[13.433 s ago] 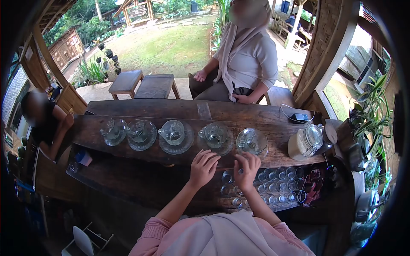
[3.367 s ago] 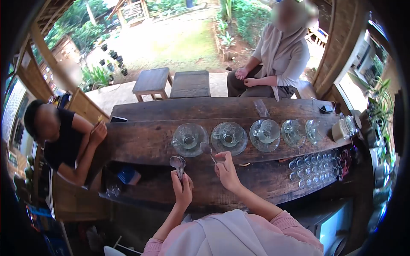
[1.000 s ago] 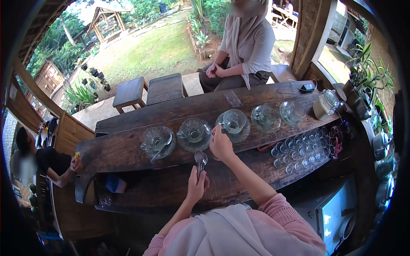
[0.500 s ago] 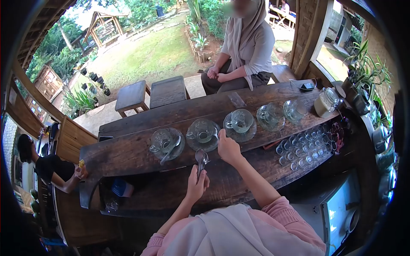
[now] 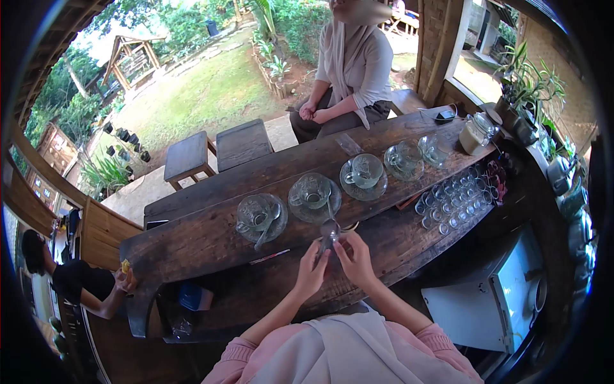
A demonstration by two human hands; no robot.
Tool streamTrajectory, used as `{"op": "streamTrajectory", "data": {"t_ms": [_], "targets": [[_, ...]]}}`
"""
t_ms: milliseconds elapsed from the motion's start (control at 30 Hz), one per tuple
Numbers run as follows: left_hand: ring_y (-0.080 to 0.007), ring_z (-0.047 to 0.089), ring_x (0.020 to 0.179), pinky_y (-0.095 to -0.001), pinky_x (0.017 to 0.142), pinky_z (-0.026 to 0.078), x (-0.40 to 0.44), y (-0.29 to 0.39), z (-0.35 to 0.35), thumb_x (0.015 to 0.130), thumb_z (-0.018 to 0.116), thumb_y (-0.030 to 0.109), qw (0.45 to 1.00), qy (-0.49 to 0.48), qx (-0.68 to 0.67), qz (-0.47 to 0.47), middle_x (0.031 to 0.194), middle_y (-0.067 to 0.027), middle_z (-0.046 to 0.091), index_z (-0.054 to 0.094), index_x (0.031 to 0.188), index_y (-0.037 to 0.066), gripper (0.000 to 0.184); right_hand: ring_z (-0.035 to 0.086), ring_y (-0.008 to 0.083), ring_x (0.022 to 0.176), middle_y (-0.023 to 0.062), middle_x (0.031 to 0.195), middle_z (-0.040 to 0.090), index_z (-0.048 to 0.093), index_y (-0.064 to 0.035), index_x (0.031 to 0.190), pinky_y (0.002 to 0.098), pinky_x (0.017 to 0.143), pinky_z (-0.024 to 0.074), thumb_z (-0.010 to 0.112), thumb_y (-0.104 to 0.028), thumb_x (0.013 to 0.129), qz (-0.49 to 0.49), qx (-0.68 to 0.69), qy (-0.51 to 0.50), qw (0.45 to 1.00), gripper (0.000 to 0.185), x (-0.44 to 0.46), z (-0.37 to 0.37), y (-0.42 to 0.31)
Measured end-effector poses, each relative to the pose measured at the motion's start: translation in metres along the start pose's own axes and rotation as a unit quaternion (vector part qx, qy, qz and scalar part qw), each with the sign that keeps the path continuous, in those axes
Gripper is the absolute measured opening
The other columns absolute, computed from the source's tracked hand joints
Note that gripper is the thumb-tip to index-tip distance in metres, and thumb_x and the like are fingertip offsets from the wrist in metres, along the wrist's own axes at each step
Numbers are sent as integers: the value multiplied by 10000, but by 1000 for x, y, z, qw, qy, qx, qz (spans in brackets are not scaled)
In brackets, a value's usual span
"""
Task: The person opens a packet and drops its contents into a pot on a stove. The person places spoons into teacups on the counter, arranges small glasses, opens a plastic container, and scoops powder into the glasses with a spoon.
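Spoons (image 5: 330,229) held near glass cups (image 5: 365,170) on a wooden counter (image 5: 185,240).
Left hand (image 5: 311,274) grips them; right hand (image 5: 357,261) is beside them, but whether its fingers pinch one is unclear.

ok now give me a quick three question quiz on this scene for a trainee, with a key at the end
1. Count: how many glass cups stand in the row along the upper counter?
2. True or false: the left hand and right hand are close together, at the bunched spoons.
3. Multiple choice: as the wearer sees it, which saucers have a loose spoon resting on them?
a) the two at the right end
b) the middle one only
c) the two at the left end

Key:
1. Five
2. True
3. c
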State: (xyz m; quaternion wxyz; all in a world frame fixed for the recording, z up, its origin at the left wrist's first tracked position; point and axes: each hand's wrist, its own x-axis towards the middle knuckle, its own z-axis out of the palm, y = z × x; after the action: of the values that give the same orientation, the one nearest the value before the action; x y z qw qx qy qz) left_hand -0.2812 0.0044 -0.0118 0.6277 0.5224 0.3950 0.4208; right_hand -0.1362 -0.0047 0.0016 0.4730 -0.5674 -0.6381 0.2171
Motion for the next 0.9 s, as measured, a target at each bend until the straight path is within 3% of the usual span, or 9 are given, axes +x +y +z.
{"op": "streamTrajectory", "data": {"t_ms": [67, 100, 133, 267, 367, 533, 700, 833, 900], "targets": [[-29, 421, 535, -195, 455, 317, 4, -23, 0, 998, 503, 141, 997, -8, 37, 65, 709, 39, 462, 476, 960, 72, 83, 611, 119, 758, 49, 887, 583, 619, -14, 928, 241, 645, 470, 621, -39, 905, 117, 253, 36, 960, 34, -17, 10, -3], [-22, 419, 586, -196, 499, 327, 5, -21, 4, 989, 497, 96, 989, -8, 71, 130, 730, 40, 453, 479, 953, 70, 48, 611, 119, 758, 49, 887, 583, 619, -14, 928, 241, 645, 470, 621, -39, 905, 118, 249, 38, 961, 34, -22, 13, -1], [-18, 410, 661, -201, 566, 334, -2, -11, 5, 967, 469, 25, 998, -27, 46, 30, 764, 41, 452, 480, 955, 62, 40, 604, 95, 767, 27, 880, 605, 623, -10, 937, 226, 648, 463, 617, -41, 916, 134, 291, 52, 946, 38, -26, 16, 3], [-24, 414, 649, -207, 554, 338, 1, -20, 10, 965, 453, 9, 991, -6, 96, 89, 766, 39, 468, 482, 968, 54, 53, 599, 65, 774, 22, 850, 666, 630, -3, 925, 207, 668, 455, 633, -56, 924, 215, 388, 40, 896, 53, -27, 7, 3], [-24, 417, 645, -211, 548, 339, 4, -21, 17, 976, 464, 34, 990, 11, 92, 109, 761, 35, 470, 484, 980, 48, 26, 556, 51, 732, -10, 805, 619, 599, -42, 907, 202, 638, 419, 642, -55, 920, 223, 399, 22, 889, 47, -17, -1, 2], [-32, 434, 644, -218, 545, 350, 11, -5, 53, 1009, 467, 105, 995, 74, 42, 45, 749, 19, 478, 482, 996, 50, 58, 560, 47, 729, 0, 842, 627, 593, -39, 900, 195, 650, 423, 631, -64, 932, 191, 419, 48, 886, 55, -1, -20, 14], [-59, 481, 622, -260, 527, 393, 30, -14, 85, 1020, 468, 141, 983, 115, 109, 93, 728, -25, 525, 451, 1014, 33, 110, 552, 47, 725, 7, 858, 606, 579, -23, 884, 193, 654, 423, 617, -75, 944, 161, 412, 75, 894, 88, 10, -47, 32], [-93, 552, 596, -309, 520, 436, 51, -27, 103, 1023, 468, 154, 961, 148, 165, 168, 685, -62, 563, 428, 1018, 15, 145, 559, 75, 716, 48, 845, 610, 548, 1, 931, 221, 649, 433, 578, -76, 965, 98, 252, 5, 963, 90, 16, -67, 54], [-96, 549, 585, -303, 516, 430, 53, -22, 117, 1024, 460, 147, 974, 140, 133, 116, 686, -66, 565, 427, 1016, 17, 134, 568, 88, 712, 66, 832, 610, 525, 3, 958, 230, 648, 439, 552, -83, 979, 72, 206, -9, 976, 92, 18, -74, 64]]}}
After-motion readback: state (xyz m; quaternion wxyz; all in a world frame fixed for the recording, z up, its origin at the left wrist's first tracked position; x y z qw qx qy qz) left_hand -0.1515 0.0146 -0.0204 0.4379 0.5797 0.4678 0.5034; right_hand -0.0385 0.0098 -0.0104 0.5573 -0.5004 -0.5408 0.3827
